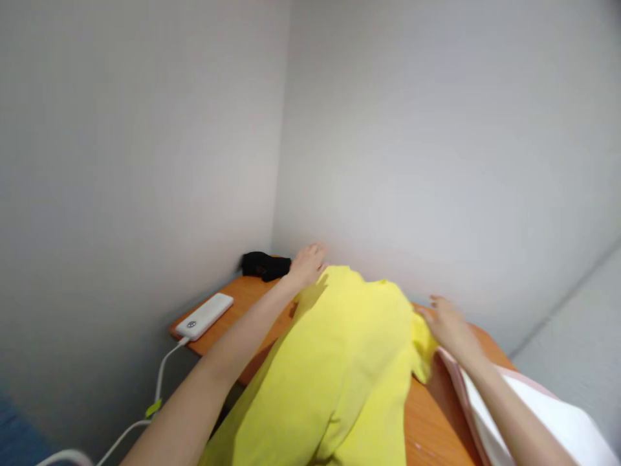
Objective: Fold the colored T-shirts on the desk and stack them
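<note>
Yellow cloth garment [359, 349] is lying rumpled across the orange-brown wooden desk [252, 298], its near part running out of frame at the bottom. Left hand [308, 262] is reaching to its far left corner; motion blur is hiding the fingertips, so cannot tell whether that grip is pinching cloth. Right hand [451, 327] is sitting at the small bunched flap on the right, fingers looking spread, grip loose.

Risks: the right side is probably depending on a light touch, so a pull from the left alone could be skewing the garment and leaving the flap folded under. Creases near the front could be setting if nobody is smoothing them. White rectangular plastic power bank [206, 316] is lying at the desk's left edge, with a thin white cable [159, 378] hanging close to the left forearm; a wide elbow swing could be snagging it and dragging the block off. Black soft bundle [264, 264] is lying just beside the left hand, white-and-pink flat item [548, 401] under the right forearm; sweeping cloth could be shoving either.
</note>
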A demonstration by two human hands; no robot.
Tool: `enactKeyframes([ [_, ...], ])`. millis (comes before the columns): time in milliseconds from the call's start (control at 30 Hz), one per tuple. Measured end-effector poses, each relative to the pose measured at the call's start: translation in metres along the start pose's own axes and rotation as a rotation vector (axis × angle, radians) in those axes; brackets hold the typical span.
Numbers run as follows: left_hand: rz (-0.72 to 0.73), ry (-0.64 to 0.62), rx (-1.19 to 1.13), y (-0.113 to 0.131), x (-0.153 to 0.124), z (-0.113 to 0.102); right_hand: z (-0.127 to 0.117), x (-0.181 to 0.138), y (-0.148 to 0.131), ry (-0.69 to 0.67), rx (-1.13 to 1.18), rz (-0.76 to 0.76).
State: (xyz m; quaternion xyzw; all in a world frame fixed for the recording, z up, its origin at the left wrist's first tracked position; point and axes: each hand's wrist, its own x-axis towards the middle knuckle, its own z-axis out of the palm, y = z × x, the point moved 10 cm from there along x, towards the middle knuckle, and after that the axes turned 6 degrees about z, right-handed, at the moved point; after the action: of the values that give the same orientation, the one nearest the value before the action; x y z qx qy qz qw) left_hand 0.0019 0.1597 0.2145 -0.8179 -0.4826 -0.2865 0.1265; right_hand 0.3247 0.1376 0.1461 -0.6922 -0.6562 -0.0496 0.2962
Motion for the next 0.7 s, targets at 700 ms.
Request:
enactKeyframes([
  [700,-0.070,-0.557,0.036,-0.043,-0.041,0.231,0.176,-0.019,0.055,-0.636,-0.269,0.118],
])
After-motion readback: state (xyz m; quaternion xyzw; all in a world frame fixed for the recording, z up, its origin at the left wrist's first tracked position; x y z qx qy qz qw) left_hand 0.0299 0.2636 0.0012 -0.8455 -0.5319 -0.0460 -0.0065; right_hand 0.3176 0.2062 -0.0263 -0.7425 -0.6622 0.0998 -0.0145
